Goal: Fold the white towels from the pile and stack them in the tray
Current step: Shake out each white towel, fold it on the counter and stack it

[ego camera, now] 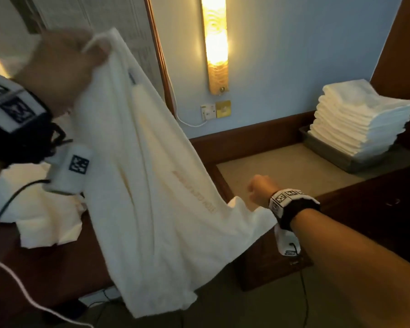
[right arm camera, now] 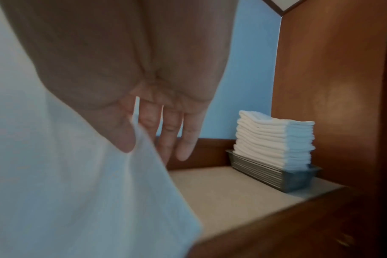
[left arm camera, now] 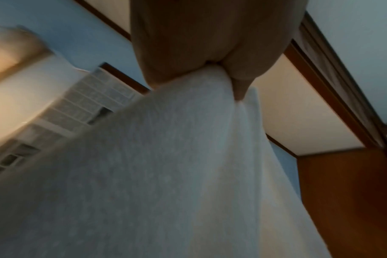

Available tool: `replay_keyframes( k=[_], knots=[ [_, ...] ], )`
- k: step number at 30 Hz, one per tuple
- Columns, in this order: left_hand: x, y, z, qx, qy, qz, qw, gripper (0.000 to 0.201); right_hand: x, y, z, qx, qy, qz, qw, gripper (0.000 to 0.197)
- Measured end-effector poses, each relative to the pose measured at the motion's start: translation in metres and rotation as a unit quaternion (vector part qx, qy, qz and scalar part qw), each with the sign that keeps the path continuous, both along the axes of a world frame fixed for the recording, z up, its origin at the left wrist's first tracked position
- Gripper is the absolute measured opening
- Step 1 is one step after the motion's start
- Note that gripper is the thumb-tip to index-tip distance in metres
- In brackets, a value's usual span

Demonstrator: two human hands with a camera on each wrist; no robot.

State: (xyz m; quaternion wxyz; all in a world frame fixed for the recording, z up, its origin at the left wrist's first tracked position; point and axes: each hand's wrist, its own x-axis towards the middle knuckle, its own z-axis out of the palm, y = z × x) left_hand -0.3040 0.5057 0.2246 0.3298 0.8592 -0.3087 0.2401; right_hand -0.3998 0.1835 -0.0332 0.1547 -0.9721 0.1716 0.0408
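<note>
One white towel held up between my two hands, with the stack waiting in the tray at the far right.

At the left, loose white towels [ego camera: 45, 223] lie in a pile on the dark wooden bench [ego camera: 57, 268]. Above them my left hand [ego camera: 64, 65] is raised high and pinches the top edge of the towel [ego camera: 152, 197], which hangs down in a long slant toward the right. My right hand [ego camera: 260, 189] is lower and grips the towel's other corner between thumb and forefinger; in the right wrist view the remaining fingers [right arm camera: 188, 139] hang straight and free. A lit wall lamp [ego camera: 216, 43] glows behind. Farthest right, the grey tray [ego camera: 341, 157] sits on the bench's pale top against the wooden side panel, carrying a tall stack of folded towels [ego camera: 362, 114].
</note>
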Motion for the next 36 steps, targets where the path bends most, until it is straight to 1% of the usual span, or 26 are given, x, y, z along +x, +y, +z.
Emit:
replay_keyframes(
  k=[1, 2, 3, 4, 5, 6, 7, 8, 10, 13, 16, 17, 20, 21, 22, 24, 25, 26, 28, 30, 31, 33, 36],
  knots=[
    [-0.014, -0.012, -0.001, -0.025, 0.003, 0.011, 1.000, 0.043, 0.005, 0.013, 0.022, 0.033, -0.066, 0.037, 0.997, 0.021],
    [-0.022, -0.025, -0.011, -0.013, 0.022, 0.012, 1.000, 0.042, 0.013, 0.022, 0.042, 0.074, -0.154, 0.057, 0.984, 0.021],
    [-0.027, -0.034, -0.017, -0.012, 0.040, -0.020, 0.999, 0.040, 0.013, 0.039, 0.071, 0.111, -0.220, 0.078, 0.966, 0.020],
    [-0.029, -0.042, -0.024, -0.003, 0.057, -0.042, 0.997, 0.038, 0.014, 0.053, 0.096, 0.139, -0.291, 0.108, 0.940, 0.020],
    [-0.031, -0.047, -0.027, 0.001, 0.062, -0.056, 0.996, 0.037, 0.009, 0.066, 0.123, 0.162, -0.348, 0.119, 0.916, 0.021],
    [-0.031, -0.051, -0.028, 0.001, 0.060, -0.069, 0.996, 0.038, 0.004, 0.077, 0.144, 0.197, -0.395, 0.127, 0.888, 0.021],
    [-0.030, -0.053, -0.028, -0.001, 0.067, -0.082, 0.994, 0.039, -0.003, 0.085, 0.162, 0.228, -0.423, 0.130, 0.867, 0.020],
    [-0.032, -0.056, -0.028, -0.001, 0.065, -0.092, 0.994, 0.040, -0.007, 0.091, 0.177, 0.263, -0.440, 0.130, 0.849, 0.018],
    [-0.038, -0.061, -0.025, -0.003, 0.055, -0.106, 0.993, 0.042, -0.012, 0.102, 0.196, 0.313, -0.426, 0.129, 0.839, 0.014],
    [-0.039, -0.059, -0.015, -0.009, 0.046, -0.113, 0.992, 0.038, -0.014, 0.109, 0.206, 0.347, -0.401, 0.130, 0.838, 0.012],
    [-0.040, -0.057, -0.006, -0.041, 0.049, -0.112, 0.992, 0.032, -0.015, 0.111, 0.209, 0.431, -0.368, 0.151, 0.810, 0.020],
    [-0.041, -0.057, -0.004, -0.049, 0.051, -0.109, 0.992, 0.031, -0.016, 0.112, 0.210, 0.428, -0.360, 0.159, 0.813, 0.021],
    [-0.044, -0.059, -0.003, -0.059, 0.036, -0.104, 0.992, 0.032, -0.015, 0.111, 0.211, 0.351, -0.342, 0.174, 0.854, 0.014],
    [-0.045, -0.059, -0.003, -0.061, 0.031, -0.104, 0.992, 0.035, -0.014, 0.109, 0.211, 0.331, -0.339, 0.172, 0.863, 0.014],
    [-0.045, -0.060, -0.003, -0.069, 0.025, -0.106, 0.992, 0.038, -0.012, 0.105, 0.211, 0.328, -0.342, 0.165, 0.865, 0.016],
    [-0.043, -0.060, -0.001, -0.094, 0.026, -0.112, 0.989, 0.041, -0.013, 0.096, 0.211, 0.363, -0.353, 0.149, 0.850, 0.016],
    [-0.044, -0.059, -0.001, -0.107, 0.035, -0.117, 0.987, 0.041, -0.016, 0.090, 0.210, 0.384, -0.345, 0.155, 0.842, 0.014],
    [-0.042, -0.060, 0.000, -0.119, 0.039, -0.120, 0.985, 0.040, -0.019, 0.085, 0.208, 0.396, -0.322, 0.170, 0.843, 0.011],
    [-0.042, -0.062, 0.002, -0.136, 0.040, -0.112, 0.983, 0.037, -0.025, 0.078, 0.196, 0.378, -0.244, 0.203, 0.870, 0.007],
    [-0.045, -0.065, 0.006, -0.151, 0.041, -0.098, 0.983, 0.030, -0.026, 0.069, 0.171, 0.341, -0.163, 0.203, 0.903, 0.012],
    [-0.046, -0.065, 0.008, -0.152, 0.041, -0.086, 0.984, 0.027, -0.025, 0.063, 0.153, 0.329, -0.133, 0.191, 0.915, 0.015],
    [-0.044, -0.064, 0.010, -0.151, 0.044, -0.069, 0.985, 0.023, -0.022, 0.044, 0.112, 0.323, -0.097, 0.159, 0.928, 0.021],
    [-0.040, -0.064, 0.006, -0.158, 0.051, -0.057, 0.984, 0.028, -0.029, 0.011, 0.049, 0.327, -0.068, 0.097, 0.938, 0.017]
  ],
)
